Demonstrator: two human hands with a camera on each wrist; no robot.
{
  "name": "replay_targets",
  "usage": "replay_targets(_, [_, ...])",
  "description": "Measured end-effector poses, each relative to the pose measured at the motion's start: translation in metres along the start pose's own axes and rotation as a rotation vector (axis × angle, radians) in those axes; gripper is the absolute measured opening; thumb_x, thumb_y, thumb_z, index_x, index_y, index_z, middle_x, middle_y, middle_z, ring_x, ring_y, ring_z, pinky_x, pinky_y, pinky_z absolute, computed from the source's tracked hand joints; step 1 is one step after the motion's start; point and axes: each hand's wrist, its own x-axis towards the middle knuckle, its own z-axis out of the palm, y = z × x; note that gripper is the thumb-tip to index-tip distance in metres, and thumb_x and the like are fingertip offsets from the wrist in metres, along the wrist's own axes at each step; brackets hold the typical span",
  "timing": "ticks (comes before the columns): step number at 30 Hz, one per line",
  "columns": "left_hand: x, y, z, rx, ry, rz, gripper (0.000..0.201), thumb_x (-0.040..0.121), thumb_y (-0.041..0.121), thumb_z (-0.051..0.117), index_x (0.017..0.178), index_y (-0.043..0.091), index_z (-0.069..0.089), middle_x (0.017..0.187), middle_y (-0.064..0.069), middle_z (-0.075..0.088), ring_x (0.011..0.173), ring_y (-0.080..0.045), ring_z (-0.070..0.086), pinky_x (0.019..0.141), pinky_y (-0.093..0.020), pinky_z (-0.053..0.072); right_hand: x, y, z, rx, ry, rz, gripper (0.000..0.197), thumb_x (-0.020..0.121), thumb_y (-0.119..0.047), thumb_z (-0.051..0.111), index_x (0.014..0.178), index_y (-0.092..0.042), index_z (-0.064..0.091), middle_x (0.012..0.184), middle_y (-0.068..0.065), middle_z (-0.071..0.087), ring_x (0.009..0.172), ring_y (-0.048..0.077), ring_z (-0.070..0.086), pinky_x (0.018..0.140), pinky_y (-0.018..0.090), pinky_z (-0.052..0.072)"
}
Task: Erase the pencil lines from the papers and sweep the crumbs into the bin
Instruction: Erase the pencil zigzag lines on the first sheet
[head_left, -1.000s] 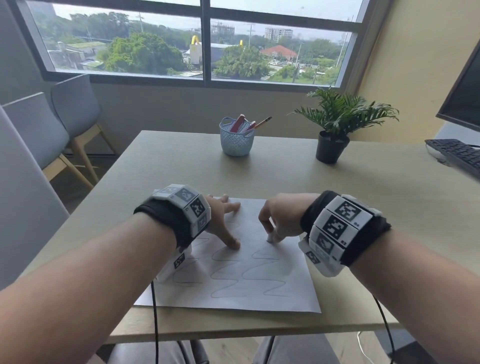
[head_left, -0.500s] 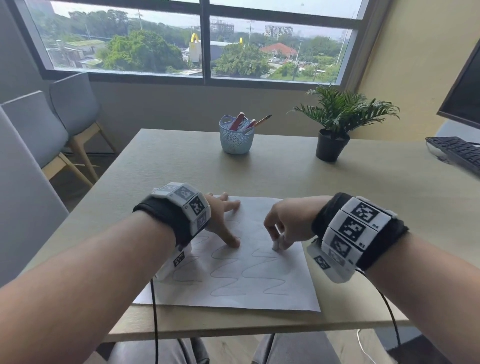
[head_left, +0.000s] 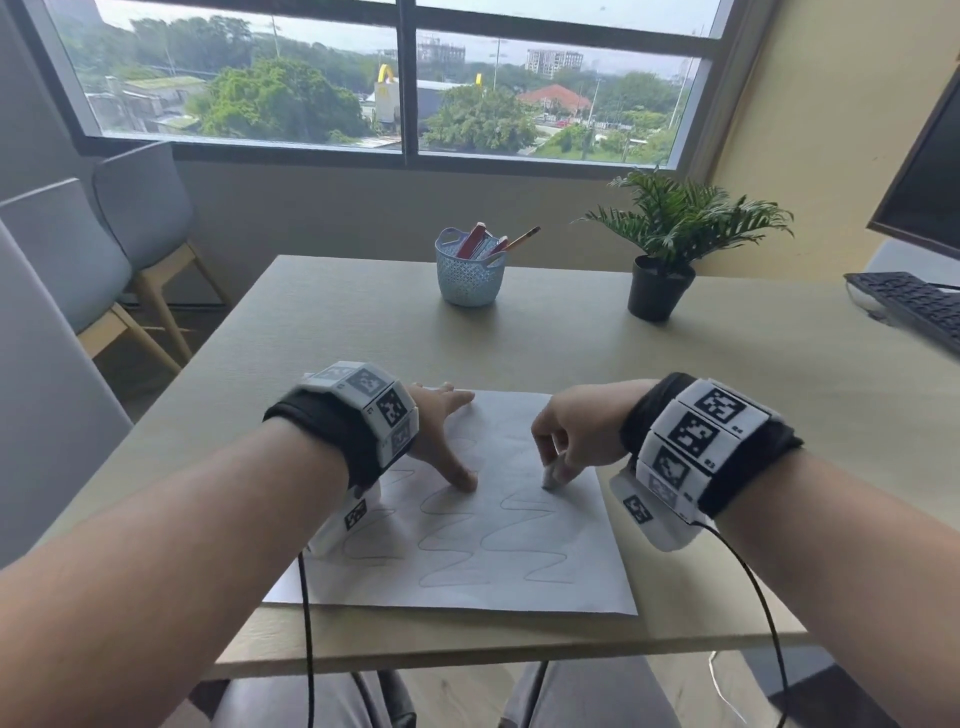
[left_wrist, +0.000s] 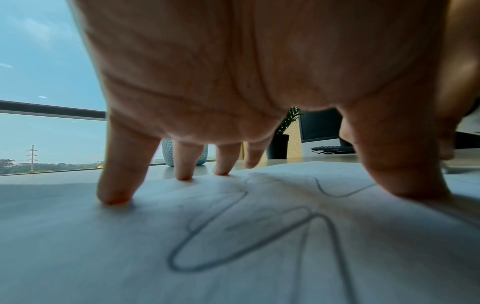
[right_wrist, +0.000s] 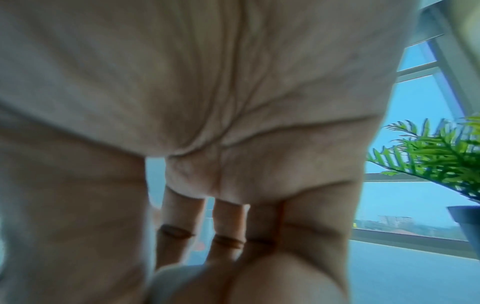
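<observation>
The right hand pinches a small white eraser between curled fingertips, its lower end touching the paper at the top of a wavy pencil line. The left hand lies spread wide just to the left of the eraser, fingers straight and fingertips pressed on the sheet, thumb planted beside the stroke being worked.

The step in hand looks like rubbing out the right-most line. To do it well, rub in short strokes away from the bracing thumb, so the sheet is pulled taut rather than bunched. Keep the left hand close beside the eraser and walk it toward the body as the eraser follows the line down. Press firmly but evenly; the paper lies loose on the counter and could crease or tear under a hard push.

Lines closer to the body, and under the left wrist, look untouched. No bin shows in any view, so the crumbs must wait.
</observation>
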Motion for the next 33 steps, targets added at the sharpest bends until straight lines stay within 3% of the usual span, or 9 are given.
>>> replay_targets(2, [0.003, -0.002, 0.001, -0.052, 0.018, -0.028, 0.112, 0.058, 0.067, 0.077, 0.146, 0.038, 0.014, 0.15, 0.002, 0.032, 0.134, -0.024, 0.037, 0.108, -0.039, 0.03, 0.002, -0.002, -0.001, -0.001, 0.032, 0.019, 0.018, 0.084, -0.037, 0.07, 0.091, -0.022, 0.063, 0.096, -0.002, 0.064, 0.08, 0.016, 0.055, 0.068, 0.028, 0.045])
replay_targets(5, [0.004, -0.001, 0.002, -0.048, 0.024, -0.038, 0.105, 0.055, 0.068, 0.077, 0.14, 0.038, 0.023, 0.141, 0.002, 0.042, 0.124, -0.023, 0.045, 0.102, -0.037, 0.036, -0.002, -0.01, 0.006, -0.031, 0.058, -0.02, 0.016, 0.087, -0.029, 0.068, 0.094, -0.016, 0.065, 0.092, 0.0, 0.064, 0.076, 0.016, 0.052, 0.054, 0.022, 0.038])
replay_targets(9, [0.0, 0.001, -0.001, -0.008, 0.031, -0.001, 0.1, 0.063, 0.068, 0.073, 0.143, 0.035, 0.023, 0.148, 0.006, 0.032, 0.132, -0.019, 0.037, 0.106, -0.036, 0.031, -0.004, -0.019, 0.008, -0.017, 0.072, -0.094, 0.018, 0.087, -0.031, 0.068, 0.096, -0.016, 0.067, 0.095, 0.0, 0.066, 0.075, 0.015, 0.053, 0.056, 0.024, 0.039])
replay_targets(17, [0.001, -0.001, 0.001, 0.067, 0.003, 0.018, 0.109, 0.063, 0.075, 0.066, 0.149, 0.035, 0.013, 0.16, 0.01, 0.002, 0.146, -0.021, 0.01, 0.116, -0.044, 0.016, -0.008, -0.034, 0.014, 0.001, 0.07, -0.169, 0.016, 0.087, -0.031, 0.067, 0.094, -0.016, 0.067, 0.094, -0.001, 0.066, 0.076, 0.015, 0.054, 0.057, 0.022, 0.04])
replay_targets(21, [-0.001, -0.001, 0.001, 0.08, -0.023, 0.008, 0.119, 0.056, 0.078, 0.068, 0.15, 0.037, 0.007, 0.159, 0.012, -0.004, 0.147, -0.02, 0.002, 0.117, -0.047, 0.012, -0.002, -0.031, 0.004, 0.029, 0.069, -0.098, 0.019, 0.085, -0.035, 0.069, 0.093, -0.018, 0.068, 0.09, -0.004, 0.066, 0.077, 0.014, 0.056, 0.061, 0.024, 0.043])
replay_targets(28, [-0.005, 0.003, -0.001, 0.085, -0.016, 0.013, 0.116, 0.061, 0.073, 0.07, 0.15, 0.035, 0.007, 0.16, 0.01, -0.004, 0.147, -0.019, 0.004, 0.116, -0.044, 0.013, -0.005, -0.04, 0.012, -0.068, 0.124, -0.127, 0.008, 0.089, -0.021, 0.062, 0.083, -0.019, 0.057, 0.084, -0.003, 0.058, 0.076, 0.018, 0.051, 0.051, 0.021, 0.034])
replay_targets(33, [-0.006, 0.003, 0.001, 0.087, 0.004, 0.016, 0.117, 0.059, 0.074, 0.071, 0.15, 0.033, 0.01, 0.159, 0.011, 0.001, 0.146, -0.018, 0.009, 0.114, -0.041, 0.016, -0.001, -0.033, 0.001, 0.022, 0.067, -0.086, 0.015, 0.085, -0.031, 0.07, 0.09, -0.017, 0.067, 0.086, -0.004, 0.064, 0.075, 0.014, 0.055, 0.058, 0.024, 0.042])
